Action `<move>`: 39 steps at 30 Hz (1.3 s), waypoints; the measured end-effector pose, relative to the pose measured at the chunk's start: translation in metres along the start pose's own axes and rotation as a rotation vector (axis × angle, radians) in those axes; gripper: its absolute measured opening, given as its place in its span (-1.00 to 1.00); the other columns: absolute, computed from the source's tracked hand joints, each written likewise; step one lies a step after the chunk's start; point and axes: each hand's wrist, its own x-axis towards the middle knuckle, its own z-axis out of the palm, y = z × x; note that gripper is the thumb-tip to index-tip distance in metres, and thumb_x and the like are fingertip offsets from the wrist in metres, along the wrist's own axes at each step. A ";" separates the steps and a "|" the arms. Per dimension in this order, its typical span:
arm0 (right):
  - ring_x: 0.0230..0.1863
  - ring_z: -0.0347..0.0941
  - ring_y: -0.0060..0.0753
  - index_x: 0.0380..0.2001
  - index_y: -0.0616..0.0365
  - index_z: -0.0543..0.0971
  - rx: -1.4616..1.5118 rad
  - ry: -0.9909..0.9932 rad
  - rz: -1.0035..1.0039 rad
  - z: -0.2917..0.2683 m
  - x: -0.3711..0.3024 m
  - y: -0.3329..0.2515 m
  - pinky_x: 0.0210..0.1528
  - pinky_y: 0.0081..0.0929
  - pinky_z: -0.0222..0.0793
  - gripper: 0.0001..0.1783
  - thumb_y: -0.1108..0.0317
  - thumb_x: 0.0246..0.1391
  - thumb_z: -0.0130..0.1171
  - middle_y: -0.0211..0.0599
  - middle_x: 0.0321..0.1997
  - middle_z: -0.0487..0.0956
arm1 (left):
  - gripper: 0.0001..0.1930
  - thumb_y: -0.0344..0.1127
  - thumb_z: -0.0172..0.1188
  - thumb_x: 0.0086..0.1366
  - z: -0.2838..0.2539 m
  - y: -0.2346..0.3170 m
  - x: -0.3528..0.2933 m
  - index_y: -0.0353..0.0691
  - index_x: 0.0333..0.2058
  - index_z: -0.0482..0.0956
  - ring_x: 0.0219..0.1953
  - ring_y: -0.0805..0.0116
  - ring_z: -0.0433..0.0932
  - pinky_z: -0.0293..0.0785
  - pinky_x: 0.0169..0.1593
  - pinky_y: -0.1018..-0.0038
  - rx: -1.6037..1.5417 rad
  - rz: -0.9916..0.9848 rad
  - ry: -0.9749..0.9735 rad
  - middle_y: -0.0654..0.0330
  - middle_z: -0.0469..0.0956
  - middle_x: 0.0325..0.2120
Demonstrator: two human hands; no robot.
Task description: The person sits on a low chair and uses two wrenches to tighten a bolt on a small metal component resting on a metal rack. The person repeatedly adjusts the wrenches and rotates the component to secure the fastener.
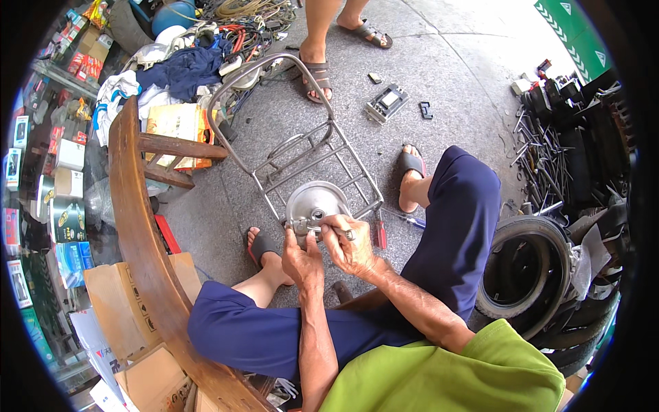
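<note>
A round silver metal disc (312,196) with a hole and collar at its centre rests on the near end of a grey tubular metal frame (350,156) on the floor. Over the disc's near edge, the fingers of my right hand (351,250) close round a silver wrench (349,235), whose handle end sticks out to the right. My left hand (303,264) pinches the same tool near its head at the left. The fingers partly cover the tool, so whether its head grips anything on the disc cannot be made out.
Beside the frame lie a red-handled screwdriver (380,235) and a blue-handled tool (416,222). Another person's sandalled feet (317,79) stand beyond it. A wooden bench (141,226) is left; tyres (525,268) and scattered wrenches (542,154) are right. A small device (386,103) lies ahead.
</note>
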 end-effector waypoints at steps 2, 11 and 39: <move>-0.51 0.55 -0.12 -0.29 0.18 0.51 -0.015 -0.003 -0.037 0.000 0.000 0.001 -0.51 -0.24 0.48 -0.85 0.51 0.02 0.20 -0.19 -0.57 0.56 | -0.48 -0.31 0.27 0.19 0.001 0.002 0.000 -0.41 0.10 0.46 -0.15 -0.12 0.62 0.54 -0.10 0.21 0.010 -0.028 0.001 -0.19 0.61 -0.18; -0.50 0.47 -0.25 -0.21 0.22 0.49 -0.147 -0.169 -0.234 0.005 -0.010 -0.001 -0.48 -0.30 0.45 -0.73 0.47 -0.03 0.24 -0.31 -0.45 0.56 | -0.55 -0.28 0.24 0.20 -0.005 0.003 0.001 -0.36 0.04 0.48 -0.29 0.04 0.66 0.54 -0.24 0.30 -0.075 0.017 -0.076 -0.05 0.65 -0.31; -0.38 0.51 0.30 -0.49 0.30 0.44 -0.214 -0.262 0.312 0.039 0.085 0.027 -0.26 0.07 0.42 -0.69 0.26 0.19 -0.03 0.20 -0.55 0.52 | -0.48 -0.43 0.32 0.16 0.000 -0.005 0.001 -0.60 0.06 0.44 -0.14 -0.16 0.62 0.53 -0.08 0.22 0.010 0.041 0.007 -0.30 0.58 -0.13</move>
